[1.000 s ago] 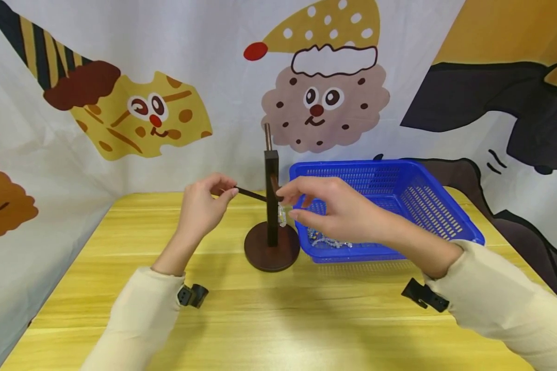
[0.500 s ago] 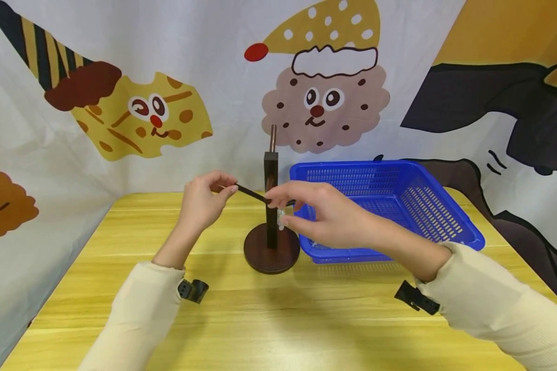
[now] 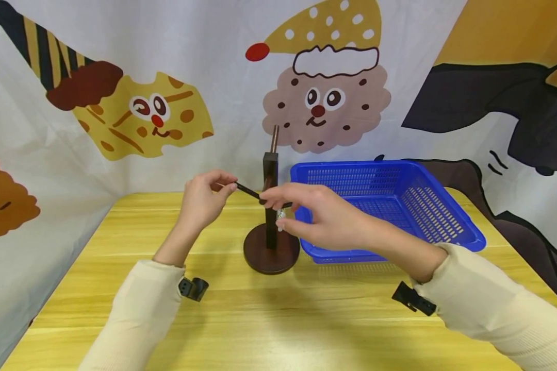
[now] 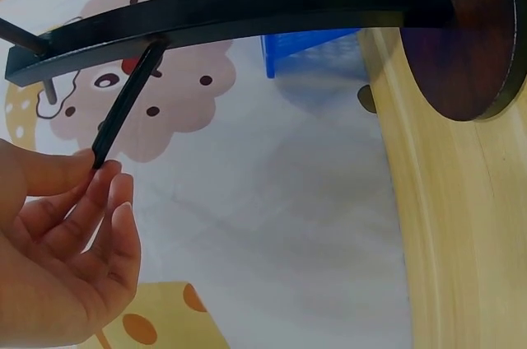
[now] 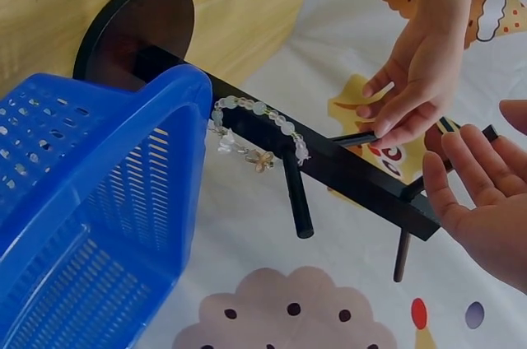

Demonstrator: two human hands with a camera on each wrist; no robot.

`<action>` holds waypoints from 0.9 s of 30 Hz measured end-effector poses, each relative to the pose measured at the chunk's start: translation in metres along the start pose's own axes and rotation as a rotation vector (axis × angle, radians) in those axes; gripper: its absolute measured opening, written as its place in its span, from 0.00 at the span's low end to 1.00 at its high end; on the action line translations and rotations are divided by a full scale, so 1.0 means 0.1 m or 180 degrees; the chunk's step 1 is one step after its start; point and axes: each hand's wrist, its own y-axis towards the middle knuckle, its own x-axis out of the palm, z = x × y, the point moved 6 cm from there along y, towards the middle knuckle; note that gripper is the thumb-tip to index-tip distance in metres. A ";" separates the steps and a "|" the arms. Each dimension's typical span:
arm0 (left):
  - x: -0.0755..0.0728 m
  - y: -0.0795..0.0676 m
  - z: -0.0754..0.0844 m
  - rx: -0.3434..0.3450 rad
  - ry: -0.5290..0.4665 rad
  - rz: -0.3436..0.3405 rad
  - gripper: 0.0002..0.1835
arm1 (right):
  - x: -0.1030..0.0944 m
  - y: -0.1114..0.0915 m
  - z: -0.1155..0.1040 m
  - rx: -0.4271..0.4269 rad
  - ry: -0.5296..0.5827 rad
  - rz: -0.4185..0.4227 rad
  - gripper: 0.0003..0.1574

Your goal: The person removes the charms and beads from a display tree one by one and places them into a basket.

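A dark wooden display stand (image 3: 270, 206) has an upright post, a round base (image 3: 260, 257) and crossing rods. My left hand (image 3: 204, 201) pinches the left end of the lower rod (image 4: 128, 106) between thumb and fingertips. Over the opposite arm of that rod (image 5: 298, 201) hangs a bracelet (image 5: 284, 125) of pale beads with small charms. My right hand (image 3: 325, 214) is beside the post, fingers fairly straight at the near end of the upper rod (image 5: 428, 174); exact contact cannot be told. That rod's far end (image 3: 275, 136) points toward the backdrop.
A blue perforated basket (image 3: 427, 206) stands right of the stand, close to the post. Yellow wood-grain tabletop (image 3: 241, 319) lies in front. Behind hangs a white cloth (image 3: 232, 93) with cartoon prints.
My right hand has shifted left to the post, and the upper rod's far end has swung right. The left hand stays on the lower rod. Beads seen earlier in the basket's front corner are now hidden.
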 end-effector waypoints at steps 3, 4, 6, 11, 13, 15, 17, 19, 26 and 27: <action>0.00 0.00 -0.01 -0.0004 -0.0009 -0.0006 0.09 | 0.00 -0.01 0.02 0.0022 0.0022 -0.0028 0.26; 0.00 0.01 -0.01 -0.0005 -0.0011 -0.0007 0.09 | 0.00 -0.02 0.02 0.0033 0.0024 -0.0029 0.26; 0.00 0.01 -0.01 -0.0013 -0.0015 -0.0016 0.09 | -0.01 -0.04 0.04 0.0065 0.0025 -0.0029 0.26; 0.00 0.02 -0.02 -0.0073 -0.0046 -0.0054 0.09 | -0.04 -0.11 0.11 0.0192 -0.0025 -0.0030 0.24; 0.00 0.02 -0.03 -0.0092 -0.0059 -0.0065 0.10 | -0.04 -0.15 0.15 0.0279 -0.0059 -0.0053 0.22; 0.00 0.02 -0.03 -0.0101 -0.0071 -0.0068 0.10 | -0.04 -0.19 0.20 0.0392 -0.0073 -0.0072 0.21; 0.00 0.02 -0.03 -0.0106 -0.0074 -0.0068 0.09 | -0.05 -0.24 0.25 0.0505 -0.0097 -0.0079 0.20; 0.00 0.02 -0.03 -0.0105 -0.0076 -0.0069 0.09 | -0.04 -0.28 0.30 0.0592 -0.0086 -0.0078 0.20; 0.01 0.02 -0.03 -0.0084 -0.0102 -0.0045 0.09 | 0.05 -0.40 0.48 0.0790 0.0108 -0.0110 0.18; 0.01 0.02 -0.03 -0.0084 -0.0108 -0.0043 0.09 | 0.07 -0.41 0.51 0.0815 0.0137 -0.0117 0.18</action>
